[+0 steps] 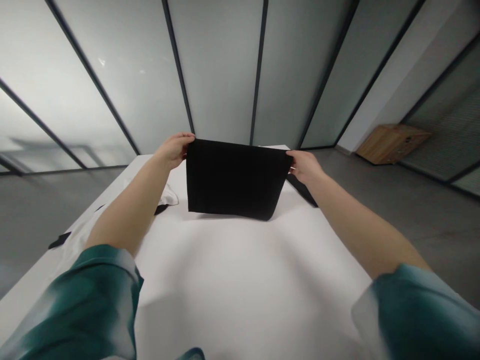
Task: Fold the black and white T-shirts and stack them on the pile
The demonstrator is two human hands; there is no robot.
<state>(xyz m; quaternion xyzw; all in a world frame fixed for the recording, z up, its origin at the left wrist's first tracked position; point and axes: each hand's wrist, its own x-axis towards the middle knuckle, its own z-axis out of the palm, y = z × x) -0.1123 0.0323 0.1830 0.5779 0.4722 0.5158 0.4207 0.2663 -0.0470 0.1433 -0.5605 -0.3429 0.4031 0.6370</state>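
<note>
A black cloth [236,180] hangs between my two hands, fairly flat and roughly rectangular, over the far part of the white table [240,280]. My left hand [176,149] pinches its upper left corner, thumb on top. At the upper right corner, my right hand [304,165] grips the edge between thumb and fingers. The lower edge of the cloth is close to the tabletop; whether it touches is hard to tell. What kind of cloth item it is does not show.
White fabric with black parts [80,235] lies along the table's left side, partly behind my left forearm. Another black item [302,190] lies near the right edge. Frosted glass panels [221,70] stand behind; a wooden cabinet [390,142] sits on the floor at right.
</note>
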